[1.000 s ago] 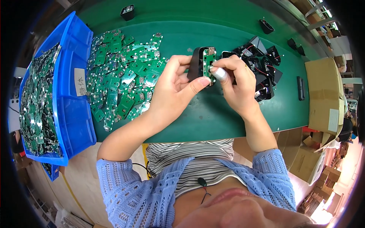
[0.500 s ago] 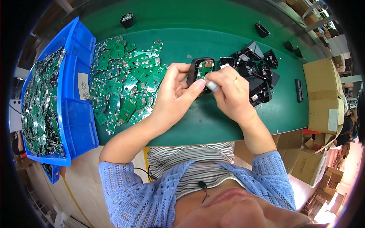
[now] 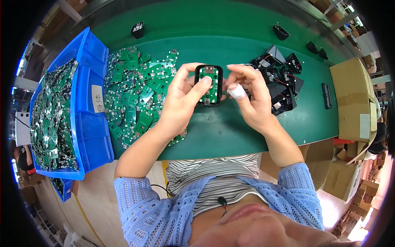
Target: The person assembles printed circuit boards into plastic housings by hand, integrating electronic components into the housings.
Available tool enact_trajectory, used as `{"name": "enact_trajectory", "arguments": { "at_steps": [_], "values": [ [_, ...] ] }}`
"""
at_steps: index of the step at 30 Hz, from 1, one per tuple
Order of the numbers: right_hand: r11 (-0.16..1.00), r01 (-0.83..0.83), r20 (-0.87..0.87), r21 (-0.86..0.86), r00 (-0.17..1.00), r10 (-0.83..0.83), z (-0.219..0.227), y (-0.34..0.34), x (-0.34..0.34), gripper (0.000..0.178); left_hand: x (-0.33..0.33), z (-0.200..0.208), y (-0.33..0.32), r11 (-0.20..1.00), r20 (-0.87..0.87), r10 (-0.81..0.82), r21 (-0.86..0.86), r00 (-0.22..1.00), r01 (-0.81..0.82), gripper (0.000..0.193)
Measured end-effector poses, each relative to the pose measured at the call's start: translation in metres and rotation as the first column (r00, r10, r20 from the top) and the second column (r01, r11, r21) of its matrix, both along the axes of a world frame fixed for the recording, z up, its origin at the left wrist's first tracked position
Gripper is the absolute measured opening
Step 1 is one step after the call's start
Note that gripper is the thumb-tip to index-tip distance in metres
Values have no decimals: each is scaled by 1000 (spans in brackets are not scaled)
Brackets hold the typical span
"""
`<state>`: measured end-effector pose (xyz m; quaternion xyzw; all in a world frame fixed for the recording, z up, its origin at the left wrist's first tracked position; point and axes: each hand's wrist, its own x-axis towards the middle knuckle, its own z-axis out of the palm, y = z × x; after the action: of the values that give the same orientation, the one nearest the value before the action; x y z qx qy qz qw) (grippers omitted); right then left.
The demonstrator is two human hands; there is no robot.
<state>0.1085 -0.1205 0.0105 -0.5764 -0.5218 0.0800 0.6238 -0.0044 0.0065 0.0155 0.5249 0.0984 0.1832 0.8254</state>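
My left hand (image 3: 180,94) grips a black plastic housing (image 3: 220,84), open side up, with its fingers behind it. Inside the housing sits a green circuit board (image 3: 212,91), and my left thumb presses on its face. Just right of the housing, my right hand (image 3: 256,98) is open with fingers apart and nothing in it. White wrapping covers the right thumb's tip. Left of my hands, many loose green circuit boards (image 3: 144,97) lie spread on the green table (image 3: 230,142).
A blue bin (image 3: 92,127) heaped with circuit boards stands at the left. Black housings with red wires (image 3: 284,80) are piled to the right. Single black housings (image 3: 138,30) sit farther back. A black bar (image 3: 326,96) lies near a cardboard box (image 3: 354,99) at the right.
My right hand has come off the circuit board and moved slightly right, its fingers opening. The housing has shifted a little left in my left hand and now faces up more.
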Motion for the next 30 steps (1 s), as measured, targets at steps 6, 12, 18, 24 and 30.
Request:
{"name": "enact_trajectory", "arguments": {
  "at_steps": [6, 12, 18, 24, 30],
  "values": [
    [999, 23, 223, -30, 975, -16, 44, -26, 6, 30, 17, 11, 14, 991, -24, -10, 131, 1000, 13, 22],
    [818, 559, 506, -132, 748, -430, 77, -37, 148, 40, 98, 19, 80, 888, -211, 82, 459, 974, 25, 25],
    [349, 755, 645, -556, 656, -392, -7, -15, 320, 90, 205, -34, 159, 807, -468, 260, 586, 845, 77, 35],
    [348, 652, 555, -673, 757, -346, -11, 14, 298, 91, 207, -52, 161, -67, 15, 761, 996, 649, 56, 58],
    [886, 228, 85, -404, 974, -212, 26, 12, 172, 80, 155, -13, 50, 792, -168, -14, 600, 986, 114, 74]
  ]
}}
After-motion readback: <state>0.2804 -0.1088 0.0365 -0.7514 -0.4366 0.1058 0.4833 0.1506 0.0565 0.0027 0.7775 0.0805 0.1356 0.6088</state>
